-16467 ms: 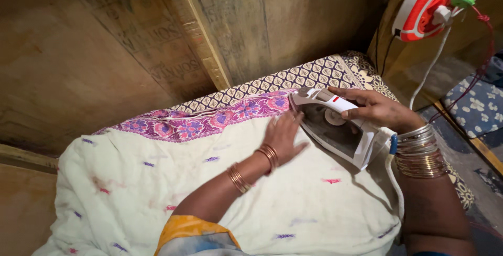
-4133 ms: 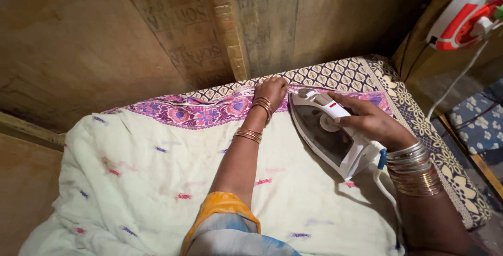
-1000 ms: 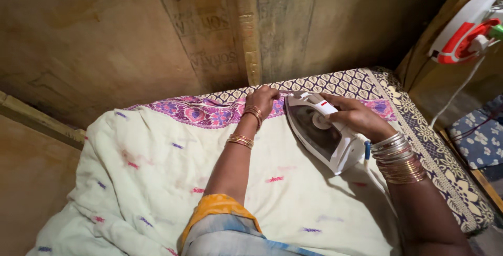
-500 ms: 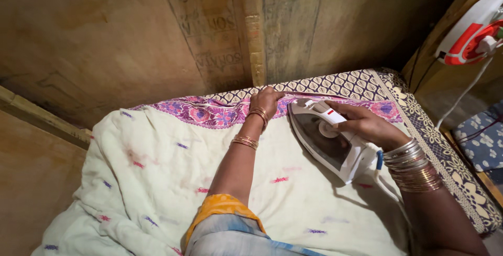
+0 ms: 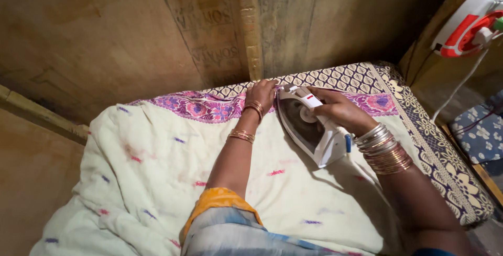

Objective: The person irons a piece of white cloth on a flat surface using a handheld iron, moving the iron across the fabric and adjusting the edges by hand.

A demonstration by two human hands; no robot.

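Head view, looking down on an ironing surface. The right hand (image 5: 340, 110) is closing its fingers around the handle of a white electric iron (image 5: 309, 125), gripping it firmly; the iron is resting flat on the cream cloth (image 5: 157, 182), its pointed nose lying at the cloth's far edge, just beside the other hand; a stack of metal bangles (image 5: 385, 151) is sitting on the right wrist; a white cord (image 5: 361, 167) is trailing from the heel of the iron across the cloth toward the person. The left hand (image 5: 260, 93) is lying palm down with the fingers pressing on the purple and pink patterned border (image 5: 204, 106) of the cloth, holding it flat rather than grasping it; thin bangles (image 5: 242, 136) are circling the left forearm, and an orange and grey sleeve (image 5: 225, 219) is showing at the bottom of the frame. The cream cloth, dotted with small pink and blue marks, is covering most of the surface; beneath it a dark patterned mat (image 5: 440, 151) is showing along the far and right edges. A worn wooden wall (image 5: 131, 36) is standing behind the surface; at the upper right a red and white object (image 5: 466, 23) is leaning near the wall with a white cable (image 5: 461, 85) hanging from it; a blue flowered fabric (image 5: 482, 130) is lying at the right edge.
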